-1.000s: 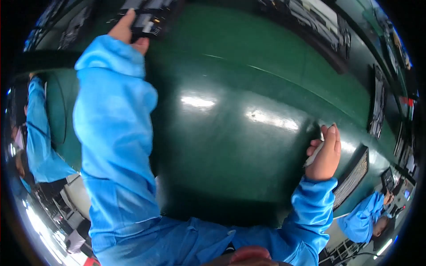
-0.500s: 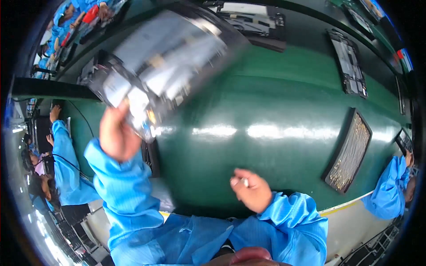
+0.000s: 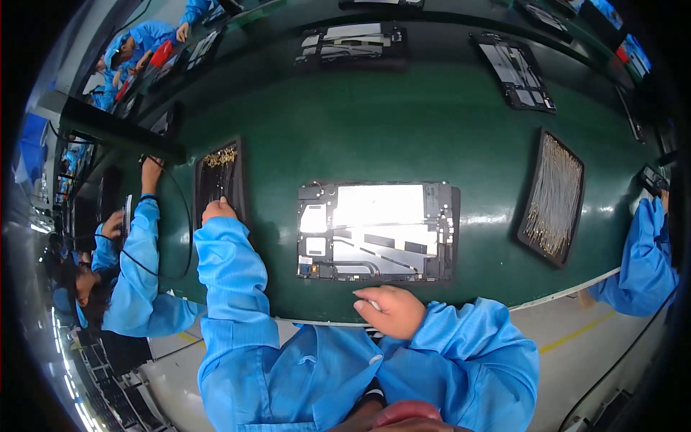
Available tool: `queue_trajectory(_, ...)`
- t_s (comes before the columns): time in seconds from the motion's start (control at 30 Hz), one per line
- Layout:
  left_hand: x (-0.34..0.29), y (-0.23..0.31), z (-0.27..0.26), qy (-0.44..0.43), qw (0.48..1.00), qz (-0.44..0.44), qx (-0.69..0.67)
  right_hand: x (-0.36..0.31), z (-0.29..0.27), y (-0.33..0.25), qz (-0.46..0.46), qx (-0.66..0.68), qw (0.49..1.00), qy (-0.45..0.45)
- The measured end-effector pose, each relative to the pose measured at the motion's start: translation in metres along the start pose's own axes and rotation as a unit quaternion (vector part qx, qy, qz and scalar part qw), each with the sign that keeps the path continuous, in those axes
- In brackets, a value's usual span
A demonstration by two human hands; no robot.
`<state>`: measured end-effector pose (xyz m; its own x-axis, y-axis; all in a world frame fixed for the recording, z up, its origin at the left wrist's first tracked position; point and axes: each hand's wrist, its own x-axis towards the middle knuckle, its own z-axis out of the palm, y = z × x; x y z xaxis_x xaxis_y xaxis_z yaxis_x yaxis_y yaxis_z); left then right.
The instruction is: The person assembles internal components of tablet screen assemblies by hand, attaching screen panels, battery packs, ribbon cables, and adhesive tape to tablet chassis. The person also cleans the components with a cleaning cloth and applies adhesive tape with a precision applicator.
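Observation:
An opened tablet (image 3: 381,259) lies flat on the green table in front of me, its silvery inside facing up. My left hand (image 3: 219,211) reaches over the near end of a dark tray (image 3: 242,169), fingers curled together; what they pinch, if anything, is hidden. Thin cables with gold-coloured ends (image 3: 222,157) lie in that tray. Close to the tablet's near edge, my right hand (image 3: 394,311) is closed around a small white-tipped thing (image 3: 374,305), most of it hidden in the fist.
On the right stands another dark tray (image 3: 554,194) full of thin cables. More opened tablets (image 3: 353,45) (image 3: 515,72) lie toward the far side. A co-worker's arm (image 3: 140,245) is at the left, another's sleeve (image 3: 637,259) at the right. A dark post (image 3: 119,129) juts in at left.
The tablet, held up by my left hand before, now lies flat on the table. My left hand has let go of it and moved to the left tray. My right hand stays closed.

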<state>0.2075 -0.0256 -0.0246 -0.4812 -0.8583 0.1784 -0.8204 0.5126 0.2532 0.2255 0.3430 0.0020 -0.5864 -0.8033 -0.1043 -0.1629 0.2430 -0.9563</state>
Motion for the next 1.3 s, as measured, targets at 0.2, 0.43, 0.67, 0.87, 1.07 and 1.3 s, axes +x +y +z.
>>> queue_trajectory(0.2, -0.002, -0.005, -0.024, 0.025, 0.998, 0.029, -0.053, 0.005, -0.002, -0.005, 0.027, 0.023, 0.999, 0.008)
queue_trajectory(0.43, -0.06, 0.037, -0.062, 0.127, 0.953, 0.213, -0.174, -0.005, 0.012, 0.01, 0.104, 0.188, 0.965, 0.153)
queue_trajectory(0.67, -0.122, 0.061, -0.093, 0.076, 0.855, 0.481, -0.18, 0.03, -0.024, -0.035, 0.274, 0.306, 0.899, 0.15)
queue_trajectory(0.87, -0.144, 0.062, -0.103, 0.033, 0.834, 0.513, -0.203, 0.049, -0.059, -0.066, 0.2, 0.379, 0.895, 0.121)
queue_trajectory(1.07, -0.159, 0.057, -0.098, -0.001, 0.82, 0.522, -0.232, 0.046, -0.064, -0.058, 0.219, 0.32, 0.918, 0.082)
queue_trajectory(1.3, -0.201, 0.064, -0.086, -0.118, 0.812, 0.506, -0.266, 0.019, -0.026, -0.042, 0.325, 0.407, 0.853, -0.012)
